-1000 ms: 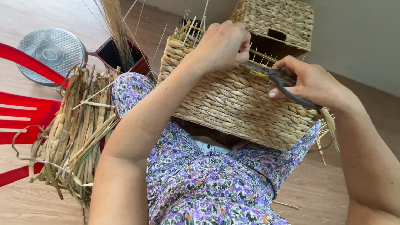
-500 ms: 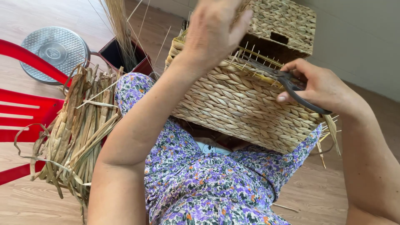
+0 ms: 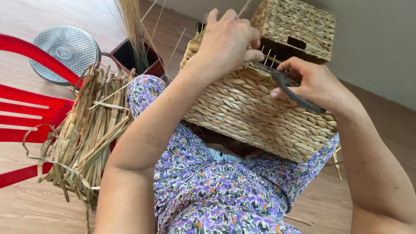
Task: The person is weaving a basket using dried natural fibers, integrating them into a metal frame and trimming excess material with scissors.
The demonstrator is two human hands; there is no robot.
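A woven straw basket rests on my lap, its open rim with bare upright stakes facing away from me. My left hand is at that rim, fingers pinched on a thin stake or strand near the top edge. My right hand grips a pair of dark metal pliers or cutters whose jaws point at the rim right beside my left fingertips. I wear a purple floral dress.
A bundle of dried flat grass strips lies over a red plastic chair at my left. Behind it stand a dark red box with thin stalks and a round metal lid. A second woven basket sits beyond, on the wooden floor.
My left hand lifted off the rim half a second ago and has come back down onto it next to the tool jaws. My right hand moved the tool slightly left.
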